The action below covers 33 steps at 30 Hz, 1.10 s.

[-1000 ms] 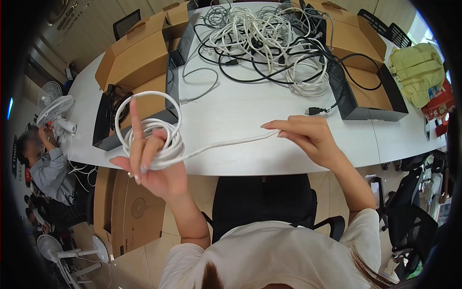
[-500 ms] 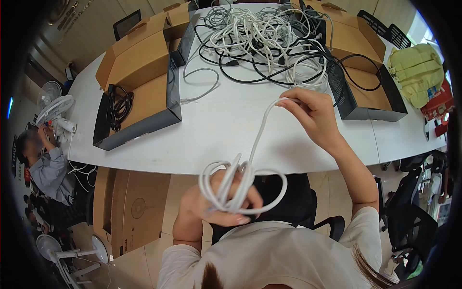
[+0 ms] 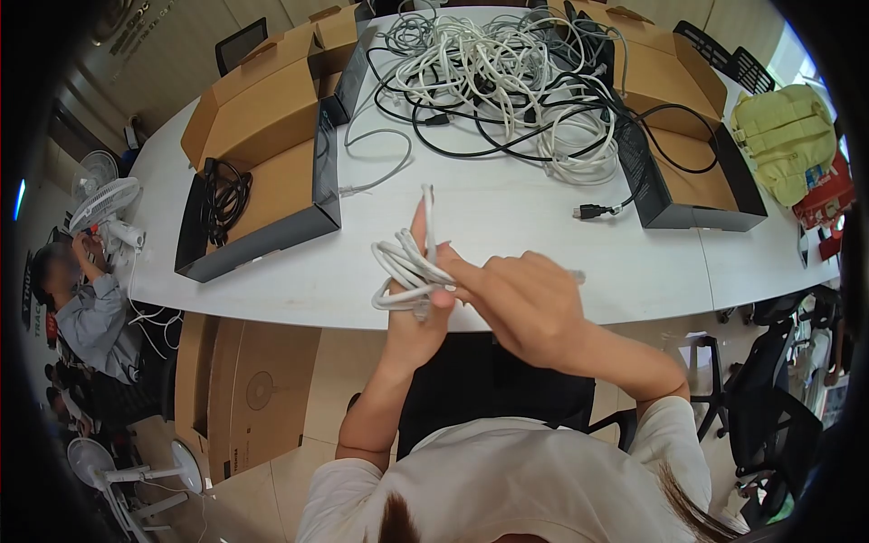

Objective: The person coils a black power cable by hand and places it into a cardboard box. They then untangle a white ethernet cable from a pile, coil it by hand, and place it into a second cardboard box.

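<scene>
A white cable point(image 3: 405, 262), wound in several loose loops, is held over the front edge of the table. My left hand point(image 3: 418, 328) grips the coil, with the loops around its fingers. Against the coil's right side, my right hand point(image 3: 534, 303) pinches the cable with its fingers bent. A clear plug point(image 3: 577, 275) shows just past the right hand's knuckles. Farther back lies a tangled pile of white, grey and black cables point(image 3: 489, 68). A black plug point(image 3: 593, 212) rests on the table to the right, beyond my right hand.
An open box point(image 3: 272, 244) on the left of the table point(image 3: 380, 217) contains a black cable bundle point(image 3: 224, 201). Another open box point(image 3: 701, 217) stands right, a black cable looping into it. A yellow bag point(image 3: 783, 140) sits at far right. A person point(image 3: 90, 308) is at far left.
My left hand has moved up and forward with the coil. My right hand has come down and left to meet it, bringing the stretched cable end in. The black plug is now uncovered.
</scene>
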Each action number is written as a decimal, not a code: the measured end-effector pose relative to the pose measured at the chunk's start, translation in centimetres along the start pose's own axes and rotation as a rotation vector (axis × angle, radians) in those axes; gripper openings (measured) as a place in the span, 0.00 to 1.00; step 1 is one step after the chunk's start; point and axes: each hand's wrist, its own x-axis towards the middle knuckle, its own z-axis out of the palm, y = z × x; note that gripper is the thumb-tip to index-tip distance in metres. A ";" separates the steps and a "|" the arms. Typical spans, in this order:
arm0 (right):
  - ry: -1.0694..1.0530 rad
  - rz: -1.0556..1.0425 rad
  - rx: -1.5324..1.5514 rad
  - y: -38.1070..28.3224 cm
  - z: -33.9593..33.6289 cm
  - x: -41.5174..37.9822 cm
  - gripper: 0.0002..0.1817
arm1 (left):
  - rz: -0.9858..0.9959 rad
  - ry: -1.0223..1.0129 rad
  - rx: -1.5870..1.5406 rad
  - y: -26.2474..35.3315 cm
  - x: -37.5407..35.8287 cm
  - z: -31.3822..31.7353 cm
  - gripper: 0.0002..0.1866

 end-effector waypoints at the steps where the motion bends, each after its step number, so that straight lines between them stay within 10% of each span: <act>1: -0.009 -0.006 0.032 -0.4 0.5 -0.3 0.19 | -0.011 0.013 0.024 0.2 0.2 -0.2 0.57; 4: -0.004 -0.040 0.078 -0.7 2.1 -1.2 0.22 | 0.012 0.047 -0.086 -0.4 0.9 -0.7 0.61; 9: 0.089 -0.036 0.053 0.4 2.3 -2.4 0.20 | 0.051 0.305 -0.545 -0.8 1.0 -0.4 0.22; 12: 0.155 0.327 0.524 0.6 3.5 -3.0 0.15 | 0.229 0.227 -0.580 -1.5 1.0 -0.7 0.16; 19: 0.279 0.827 1.434 -1.5 4.6 -2.3 0.43 | 0.283 0.126 -0.842 -0.9 0.8 -0.1 0.14; 23: 0.212 0.955 2.049 -2.6 5.4 -2.5 0.33 | 0.309 0.053 -0.886 -1.0 0.9 0.2 0.14; 33: 0.095 0.847 2.053 -1.8 6.0 -4.2 0.22 | 0.367 -0.260 -0.652 -0.6 1.4 -1.0 0.09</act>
